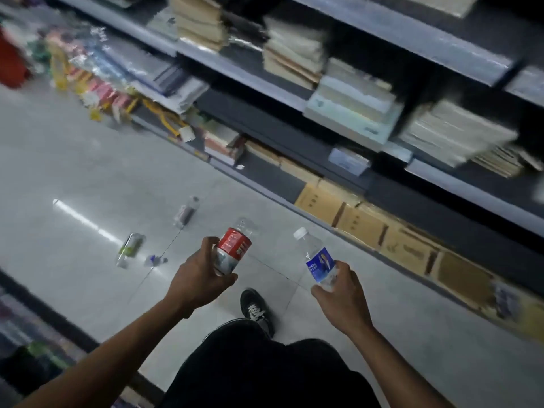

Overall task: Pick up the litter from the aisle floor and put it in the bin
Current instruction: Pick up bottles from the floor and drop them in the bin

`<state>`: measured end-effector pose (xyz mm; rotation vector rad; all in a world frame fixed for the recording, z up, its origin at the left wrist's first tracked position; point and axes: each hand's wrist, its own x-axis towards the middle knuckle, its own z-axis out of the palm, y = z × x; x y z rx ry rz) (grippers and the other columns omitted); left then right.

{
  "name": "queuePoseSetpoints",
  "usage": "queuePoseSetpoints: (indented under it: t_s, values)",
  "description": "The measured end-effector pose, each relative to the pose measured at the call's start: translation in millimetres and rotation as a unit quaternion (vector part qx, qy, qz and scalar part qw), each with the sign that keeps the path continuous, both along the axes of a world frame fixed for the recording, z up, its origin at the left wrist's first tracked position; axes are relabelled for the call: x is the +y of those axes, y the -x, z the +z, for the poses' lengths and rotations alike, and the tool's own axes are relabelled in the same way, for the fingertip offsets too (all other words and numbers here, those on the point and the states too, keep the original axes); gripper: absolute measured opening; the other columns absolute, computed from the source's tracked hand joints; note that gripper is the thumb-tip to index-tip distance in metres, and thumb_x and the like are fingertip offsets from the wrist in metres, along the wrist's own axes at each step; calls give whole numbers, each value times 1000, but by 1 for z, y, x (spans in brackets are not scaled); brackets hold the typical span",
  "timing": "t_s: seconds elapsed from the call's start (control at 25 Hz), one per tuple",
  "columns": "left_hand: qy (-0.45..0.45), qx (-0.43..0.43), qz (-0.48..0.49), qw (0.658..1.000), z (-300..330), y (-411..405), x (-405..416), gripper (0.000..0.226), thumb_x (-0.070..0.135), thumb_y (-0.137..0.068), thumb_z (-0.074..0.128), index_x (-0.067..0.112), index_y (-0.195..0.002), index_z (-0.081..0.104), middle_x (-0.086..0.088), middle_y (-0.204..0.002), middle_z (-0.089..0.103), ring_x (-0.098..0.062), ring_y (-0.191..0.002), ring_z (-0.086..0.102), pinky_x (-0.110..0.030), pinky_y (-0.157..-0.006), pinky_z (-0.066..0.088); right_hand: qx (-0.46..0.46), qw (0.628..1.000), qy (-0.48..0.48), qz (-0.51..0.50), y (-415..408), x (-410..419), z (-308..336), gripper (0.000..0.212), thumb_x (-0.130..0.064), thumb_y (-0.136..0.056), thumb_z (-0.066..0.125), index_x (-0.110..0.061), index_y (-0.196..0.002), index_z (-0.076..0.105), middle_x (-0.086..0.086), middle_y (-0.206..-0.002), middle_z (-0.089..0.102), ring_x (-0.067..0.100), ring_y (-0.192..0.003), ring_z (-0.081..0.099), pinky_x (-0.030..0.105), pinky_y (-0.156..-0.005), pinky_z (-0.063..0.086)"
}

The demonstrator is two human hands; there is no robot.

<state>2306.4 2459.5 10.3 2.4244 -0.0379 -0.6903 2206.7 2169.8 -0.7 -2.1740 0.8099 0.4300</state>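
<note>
Head view shows three bottles lying flat on the floor (73,178), ahead and left, nearer the left hand (200,275): green bottle (131,245), small bottle (155,260), dark bottle (187,212) pointing away. Left hand holds a red bottle (234,248); right hand (343,295) holds a blue bottle (318,260), cap up. No bin shows.

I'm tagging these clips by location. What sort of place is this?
Most likely a stationery or book shop aisle. Tiered metal shelving holds stacks of notebooks or paper pads, cardboard boxes line the bottom shelf, and the tiled floor runs between two racks.
</note>
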Motion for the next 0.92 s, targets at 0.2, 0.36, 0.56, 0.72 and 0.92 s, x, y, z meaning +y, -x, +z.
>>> queuePoseSetpoints:
  t_s: [0.2, 0.36, 0.56, 0.72, 0.92]
  values:
    - [-16, -38, -142, 989, 14, 18, -81, 79, 45, -71, 86, 35, -132, 36, 3, -108, 67, -15, -77, 63, -28, -63, 44, -34, 989, 2, -145, 100, -40, 0, 49, -40, -68, 68, -31, -112, 49, -4, -102, 57, 17, -91, 57, 37, -75, 52]
    - [6, -47, -293, 955, 24, 56, -153, 80, 45, -73, 85, 35, -135, 34, 10, -109, 63, -12, -80, 62, -27, -65, 43, -60, 959, 27, -274, 195, -55, 6, 50, -33, -72, 72, -29, -116, 49, -4, -104, 56, 16, -94, 55, 36, -77, 51]
    - [17, -22, -457, 889, 24, 96, -225, 82, 50, -72, 84, 41, -134, 31, 9, -114, 65, -10, -84, 65, -30, -73, 51, -68, 888, 35, -453, 284, -40, 13, 59, -36, -65, 68, -25, -121, 52, -2, -102, 58, 19, -93, 56, 39, -80, 53]
    - [19, -7, -579, 815, 24, 113, -282, 86, 45, -71, 88, 39, -136, 33, 9, -119, 65, -10, -88, 67, -26, -75, 51, -53, 803, 37, -592, 323, -11, 12, 66, -44, -59, 62, -24, -121, 53, -1, -103, 59, 21, -91, 58, 40, -80, 53]
    - [22, -5, -695, 718, 19, 138, -339, 89, 46, -69, 89, 41, -136, 31, 10, -118, 64, -7, -85, 67, -32, -77, 60, -50, 697, 48, -714, 339, 41, 14, 61, -41, -63, 65, -29, -121, 52, -6, -104, 59, 16, -91, 60, 39, -78, 53]
